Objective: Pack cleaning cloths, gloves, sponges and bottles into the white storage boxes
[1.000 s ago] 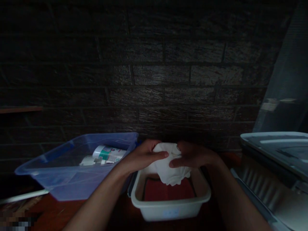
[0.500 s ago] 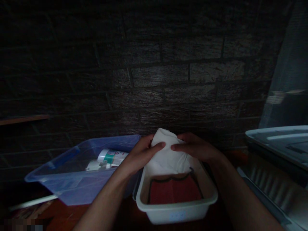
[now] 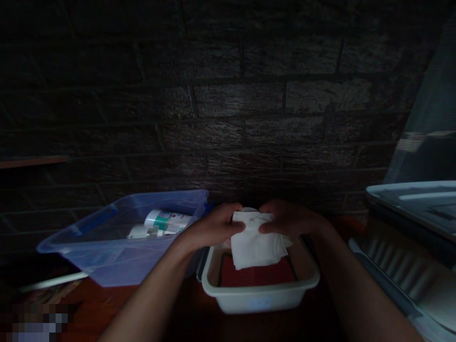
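Observation:
Between my two hands is a folded white cloth [image 3: 254, 249], held over a white plastic basin [image 3: 261, 288]. My left hand [image 3: 217, 225] grips its left side, thumb on the front and fingers behind. On the right side my right hand [image 3: 288, 221] pinches it the same way, its fingers partly lost in shadow. Below the cloth, a dark red cloth [image 3: 254, 276] with a black edge lies in the basin. The white cloth hides part of it.
Left of the basin stands a translucent blue plastic bin [image 3: 117, 259] holding a white and green bottle [image 3: 166, 221] and a small white item [image 3: 138, 232]. A grey-lidded container [image 3: 416, 199] is at the right. A dark brick wall [image 3: 228, 104] rises behind.
The white cloth looks more compact and squarer, its lower edge now hanging over the red cloth. My hands stay on its two sides. The view has tilted slightly.

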`<action>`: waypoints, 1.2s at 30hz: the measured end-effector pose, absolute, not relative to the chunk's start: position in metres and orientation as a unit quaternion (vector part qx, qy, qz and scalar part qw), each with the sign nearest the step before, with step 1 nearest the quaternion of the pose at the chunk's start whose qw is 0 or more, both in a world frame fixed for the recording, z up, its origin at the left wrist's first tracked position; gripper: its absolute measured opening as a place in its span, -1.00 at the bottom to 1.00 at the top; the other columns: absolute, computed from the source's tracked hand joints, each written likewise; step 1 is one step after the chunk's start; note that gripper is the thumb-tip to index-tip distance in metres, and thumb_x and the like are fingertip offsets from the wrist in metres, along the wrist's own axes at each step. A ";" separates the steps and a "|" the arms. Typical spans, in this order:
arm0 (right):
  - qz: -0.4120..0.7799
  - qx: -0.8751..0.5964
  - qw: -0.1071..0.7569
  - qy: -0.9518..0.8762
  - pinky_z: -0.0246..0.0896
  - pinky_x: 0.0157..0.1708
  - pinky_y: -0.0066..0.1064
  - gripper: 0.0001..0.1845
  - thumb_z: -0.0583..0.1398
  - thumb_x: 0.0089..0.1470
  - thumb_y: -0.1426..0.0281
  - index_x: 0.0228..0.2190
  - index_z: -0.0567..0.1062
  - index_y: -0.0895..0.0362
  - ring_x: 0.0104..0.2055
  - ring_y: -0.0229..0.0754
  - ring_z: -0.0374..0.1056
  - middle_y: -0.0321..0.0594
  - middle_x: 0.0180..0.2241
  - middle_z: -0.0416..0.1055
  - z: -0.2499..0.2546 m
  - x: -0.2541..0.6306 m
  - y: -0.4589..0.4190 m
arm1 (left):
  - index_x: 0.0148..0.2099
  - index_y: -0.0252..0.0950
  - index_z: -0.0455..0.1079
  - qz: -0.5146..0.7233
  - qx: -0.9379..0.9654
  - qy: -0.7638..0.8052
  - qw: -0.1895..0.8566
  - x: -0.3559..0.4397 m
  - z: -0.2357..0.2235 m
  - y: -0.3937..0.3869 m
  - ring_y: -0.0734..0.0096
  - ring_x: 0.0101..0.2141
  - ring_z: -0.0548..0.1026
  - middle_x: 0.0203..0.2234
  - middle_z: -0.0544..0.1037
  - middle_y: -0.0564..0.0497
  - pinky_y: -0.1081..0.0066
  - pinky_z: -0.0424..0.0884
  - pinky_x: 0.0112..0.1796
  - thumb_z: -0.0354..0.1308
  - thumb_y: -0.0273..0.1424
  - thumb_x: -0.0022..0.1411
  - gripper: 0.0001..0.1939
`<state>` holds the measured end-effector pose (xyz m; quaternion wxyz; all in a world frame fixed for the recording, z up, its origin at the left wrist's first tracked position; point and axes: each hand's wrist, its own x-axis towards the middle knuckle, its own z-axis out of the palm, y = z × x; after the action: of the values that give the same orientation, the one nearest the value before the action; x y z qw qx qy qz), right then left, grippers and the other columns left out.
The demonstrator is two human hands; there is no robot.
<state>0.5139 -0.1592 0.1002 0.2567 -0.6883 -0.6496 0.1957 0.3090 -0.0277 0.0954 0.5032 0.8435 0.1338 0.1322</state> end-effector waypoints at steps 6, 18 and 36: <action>0.250 -0.673 0.201 -0.667 0.24 -0.52 -0.48 -0.64 0.34 -0.05 0.28 -0.18 0.61 0.15 -0.33 -0.12 0.50 -0.18 -0.29 0.61 0.104 0.506 -0.161 | 0.00 -0.24 0.30 0.055 0.820 0.163 0.545 0.310 0.088 -0.024 0.30 -0.42 0.59 -0.36 0.53 0.05 0.48 0.44 -0.56 0.26 -0.25 0.20 -0.64; 0.270 -0.658 0.128 -0.691 0.15 -0.56 -0.52 -0.60 0.36 -0.09 0.22 -0.19 0.62 0.15 -0.41 -0.22 0.42 -0.25 -0.34 0.58 0.097 0.506 -0.157 | 0.04 -0.30 0.34 -0.117 0.853 0.170 0.479 0.306 0.088 -0.025 0.31 -0.52 0.57 -0.42 0.58 -0.01 0.44 0.41 -0.56 0.14 -0.20 0.29 -0.64; 0.362 -0.556 0.445 -0.601 0.08 -0.56 -0.53 -0.84 0.27 0.03 0.33 -0.42 0.58 0.19 -0.53 -0.34 0.25 -0.34 -0.53 0.43 0.099 0.505 -0.150 | -0.31 -0.20 0.32 0.219 0.953 0.096 0.184 0.294 0.123 -0.086 0.37 -0.43 0.37 -0.44 0.45 0.12 0.41 0.17 -0.44 0.34 0.03 0.11 -0.56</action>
<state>0.5050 -0.1498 0.0992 0.4455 -0.5559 -0.6010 0.3624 0.2939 -0.0857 0.1230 0.1838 0.9535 0.0965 0.2187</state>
